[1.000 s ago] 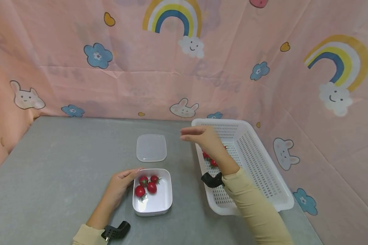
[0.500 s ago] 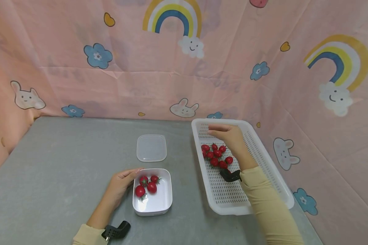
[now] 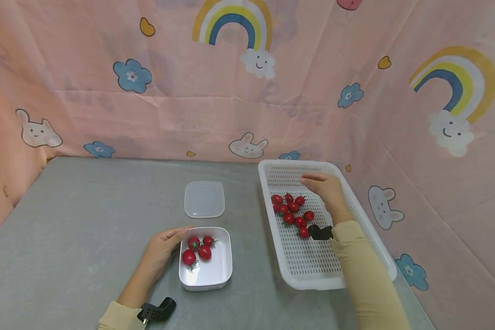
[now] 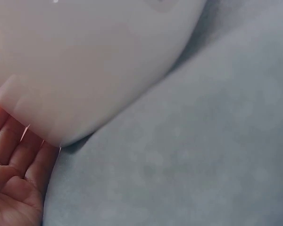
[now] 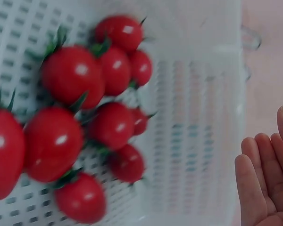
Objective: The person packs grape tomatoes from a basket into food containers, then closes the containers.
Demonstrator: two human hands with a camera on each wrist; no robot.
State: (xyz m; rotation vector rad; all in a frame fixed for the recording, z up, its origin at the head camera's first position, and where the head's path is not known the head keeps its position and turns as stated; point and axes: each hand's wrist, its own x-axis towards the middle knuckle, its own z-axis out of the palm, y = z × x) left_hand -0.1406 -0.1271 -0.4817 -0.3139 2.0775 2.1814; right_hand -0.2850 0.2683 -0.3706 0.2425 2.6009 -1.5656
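A small white square box [image 3: 220, 275] stands on the table with several red cherry tomatoes [image 3: 205, 252] inside. My left hand [image 3: 161, 250] rests against the box's back left corner; in the left wrist view its fingers [image 4: 26, 146] lie fairly straight along the wall. Over the right part of a white perforated basket [image 3: 313, 270] is my right hand [image 3: 326, 190], palm bare and fingers extended in the right wrist view. More cherry tomatoes [image 3: 293, 207], several with green stems, lie in a cluster in the basket, to the left of that hand.
Behind the box lies a translucent square lid [image 3: 204, 199], flat on the grey table [image 3: 86, 220]. A pink printed cloth [image 3: 169, 114] hangs along the table's back and both sides, close to the basket's far end.
My right hand has moved right, from the basket's left rim to over its right part, uncovering the tomato cluster. The left hand and the box have stayed put.
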